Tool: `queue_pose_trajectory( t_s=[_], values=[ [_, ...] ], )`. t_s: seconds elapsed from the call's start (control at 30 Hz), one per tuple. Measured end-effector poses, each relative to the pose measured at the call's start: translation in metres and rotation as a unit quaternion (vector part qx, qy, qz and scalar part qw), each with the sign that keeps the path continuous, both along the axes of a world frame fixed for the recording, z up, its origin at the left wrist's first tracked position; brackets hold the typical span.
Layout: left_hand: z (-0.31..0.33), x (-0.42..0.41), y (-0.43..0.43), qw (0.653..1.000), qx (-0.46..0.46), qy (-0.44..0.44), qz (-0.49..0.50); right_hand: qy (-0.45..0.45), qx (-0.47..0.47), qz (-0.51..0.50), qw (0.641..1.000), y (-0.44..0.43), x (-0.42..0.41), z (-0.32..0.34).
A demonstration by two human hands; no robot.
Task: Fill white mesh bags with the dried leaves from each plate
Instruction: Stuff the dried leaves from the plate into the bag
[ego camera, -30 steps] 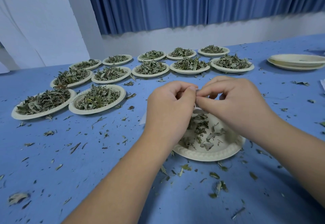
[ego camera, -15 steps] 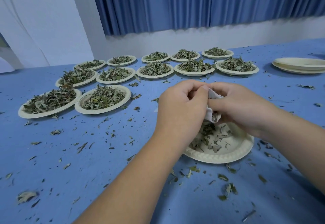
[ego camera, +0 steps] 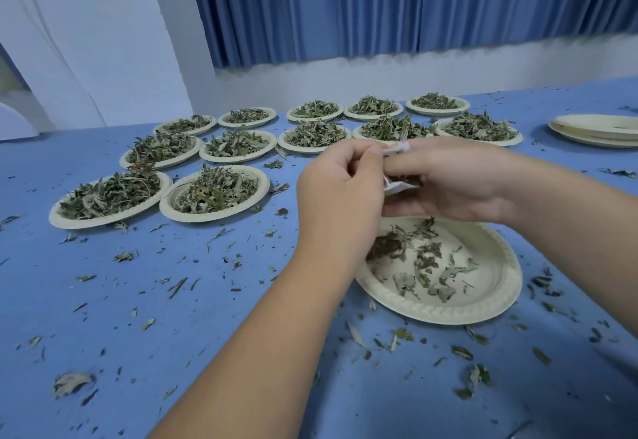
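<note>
Nearest the camera, crumbs and whole dried leaves lie scattered over the blue cloth-covered table [ego camera: 165,318], likely spill from the handling. Just beyond, a round pale paper plate [ego camera: 502,300] sits under the hands. Only a thin scatter of grey-green dried leaves [ego camera: 426,261] is left on it, so this plate looks nearly emptied. Working directly over it makes sense, since anything that drops lands back on the plate.

Above the plate's far edge both hands meet on a small white mesh bag [ego camera: 392,189]. The left hand [ego camera: 340,193] has its fingers curled, with thumb and forefinger pinching the bag's upper edge. The right hand [ego camera: 455,179] curls round the bag from the other side and pinches the same edge, and dark leaves show between its fingers. The bag thus lies between the two hands, mostly hidden in the right one. Whether the mouth is being held open or drawn closed cannot be told.

Farther back, eleven matching paper plates heaped with dried leaves stand in rows, the closest [ego camera: 193,218] to the left, seemingly waiting their turn. To the far right a stack of empty paper plates [ego camera: 593,132] sits apart, probably finished ones. Behind hangs a pleated blue curtain [ego camera: 345,7].
</note>
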State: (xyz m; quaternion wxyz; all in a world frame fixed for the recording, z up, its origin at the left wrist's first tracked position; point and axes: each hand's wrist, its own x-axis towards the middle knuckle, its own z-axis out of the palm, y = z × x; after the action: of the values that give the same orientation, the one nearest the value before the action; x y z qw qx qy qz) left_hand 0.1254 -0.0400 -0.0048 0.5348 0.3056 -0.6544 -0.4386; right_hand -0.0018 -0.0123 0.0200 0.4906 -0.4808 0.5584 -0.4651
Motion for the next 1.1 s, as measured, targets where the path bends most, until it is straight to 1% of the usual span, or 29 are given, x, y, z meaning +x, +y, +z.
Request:
queue_pose_trajectory(
  t_s=[0.03,0.1,0.27,0.33,0.43,0.6,0.7,0.77,0.83,0.93,1.0,1.03,1.1],
  values=[
    [0.000,0.000,-0.002,1.000,0.001,0.002,0.006,-0.043,0.011,0.006,0.999,0.001,-0.003,0.002],
    [0.000,0.001,-0.005,1.000,0.003,-0.001,0.015,-0.085,0.025,0.006,0.996,0.002,-0.008,0.003],
    [-0.001,0.001,-0.008,1.000,0.006,-0.005,0.018,-0.093,0.034,0.001,0.995,0.003,-0.010,0.005],
    [-0.001,0.001,-0.008,1.000,0.002,-0.008,0.018,-0.072,0.026,-0.019,0.997,0.001,-0.006,0.003],
    [-0.002,-0.001,-0.007,1.000,-0.001,-0.022,0.018,-0.013,0.024,-0.044,0.999,-0.004,0.002,-0.001],
    [-0.003,-0.003,-0.004,1.000,0.001,-0.027,0.003,0.065,0.027,-0.097,0.993,-0.015,0.010,-0.005],
    [-0.002,-0.003,-0.002,1.000,-0.001,-0.021,-0.011,0.082,0.011,-0.126,0.989,-0.021,0.012,-0.007],
    [-0.002,-0.002,0.000,1.000,-0.009,-0.024,-0.015,0.068,0.003,-0.130,0.989,-0.021,0.012,-0.008],
    [-0.001,-0.001,-0.001,0.999,-0.020,-0.026,-0.009,0.037,-0.009,-0.108,0.993,-0.019,0.009,-0.009],
    [0.000,0.000,-0.006,1.000,-0.020,-0.022,0.008,-0.055,-0.019,-0.047,0.997,-0.011,-0.001,-0.006],
    [0.000,0.001,-0.009,1.000,-0.001,-0.008,0.003,-0.116,-0.003,-0.017,0.993,-0.005,-0.009,-0.001],
    [-0.001,0.001,-0.009,1.000,0.003,-0.009,0.005,-0.122,0.005,-0.007,0.993,-0.003,-0.013,0.000],
    [-0.001,0.001,-0.010,1.000,0.001,-0.016,0.012,-0.086,0.011,0.006,0.996,0.000,-0.016,0.002]
  ],
)
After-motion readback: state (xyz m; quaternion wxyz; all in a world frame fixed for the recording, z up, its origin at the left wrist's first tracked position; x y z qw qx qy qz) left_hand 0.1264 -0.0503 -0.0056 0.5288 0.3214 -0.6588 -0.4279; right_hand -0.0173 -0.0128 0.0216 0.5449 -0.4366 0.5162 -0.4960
